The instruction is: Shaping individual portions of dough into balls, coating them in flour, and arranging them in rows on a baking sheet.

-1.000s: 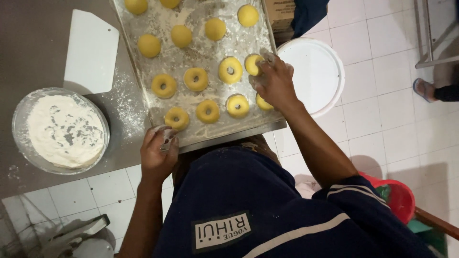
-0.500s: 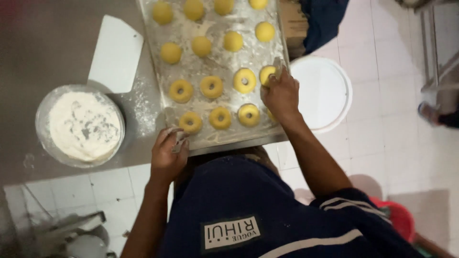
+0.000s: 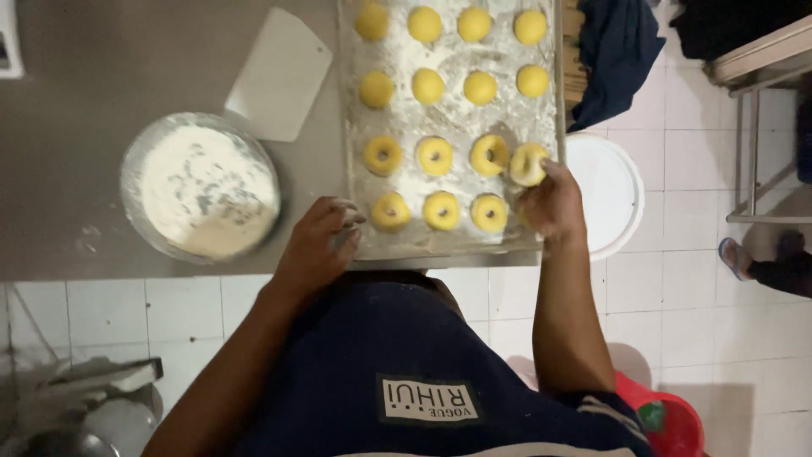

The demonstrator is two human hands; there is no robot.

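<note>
I see the grey metal surface (image 3: 127,76) carrying a long floured baking tray (image 3: 365,245) of yellow dough pieces, above a white tiled floor (image 3: 677,296). Since a second ago, the right hand (image 3: 551,203) has lifted one yellow dough ring (image 3: 526,163) off the tray's right edge, fingers pinched around it; earlier it pressed low there. The left hand (image 3: 317,245) remains curled at the tray's near corner; I cannot tell what it holds. A glass bowl of flour (image 3: 201,188) and white plastic scraper (image 3: 279,74) sit left.
</note>
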